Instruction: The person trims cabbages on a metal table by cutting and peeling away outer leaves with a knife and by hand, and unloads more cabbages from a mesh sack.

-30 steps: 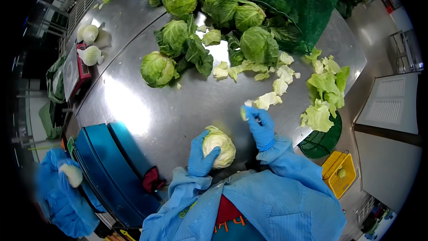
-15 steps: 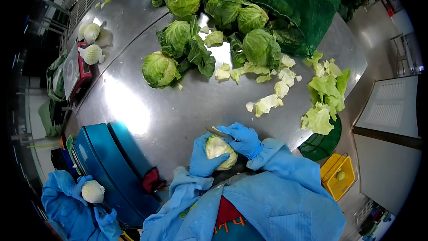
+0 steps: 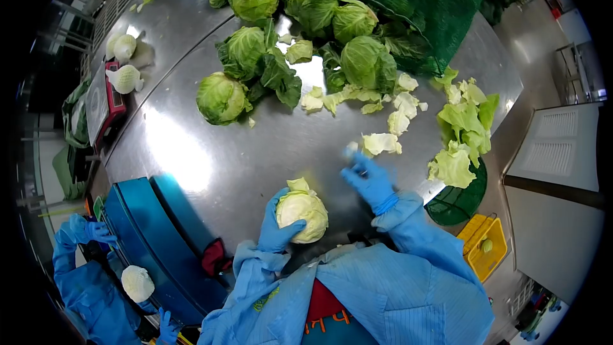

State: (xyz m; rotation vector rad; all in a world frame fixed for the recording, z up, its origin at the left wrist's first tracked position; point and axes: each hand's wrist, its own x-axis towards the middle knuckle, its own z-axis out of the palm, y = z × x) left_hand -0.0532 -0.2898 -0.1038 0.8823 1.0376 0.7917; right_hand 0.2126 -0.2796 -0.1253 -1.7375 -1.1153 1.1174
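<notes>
Pale cabbage (image 3: 303, 217) in a gloved left hand (image 3: 278, 230), at a steel table (image 3: 255, 160)

Clock directions start from this cabbage, with twelve towards the far side of the table. It is held above the near edge, in front of the wearer's body. The left hand is cupped around its left side, gripping it between thumb and fingers. At two o'clock, apart from the cabbage, is the gloved right hand (image 3: 370, 185), its fingers partly spread; blur makes it impossible to tell whether it holds anything. Just beyond the fingertips is a small pale scrap (image 3: 351, 148), beside a loose leaf (image 3: 381, 144).

At twelve, green cabbages (image 3: 313, 7) are heaped, with a green net (image 3: 415, 9) at one. A leaf pile (image 3: 465, 128) lies at two, near a green basket (image 3: 456, 203) at three. A red scale (image 3: 113, 99) sits at ten. Between eight and nine, past a blue bin (image 3: 143, 236), is another person (image 3: 96, 297) in blue, with a white round object (image 3: 137, 283) close by.
</notes>
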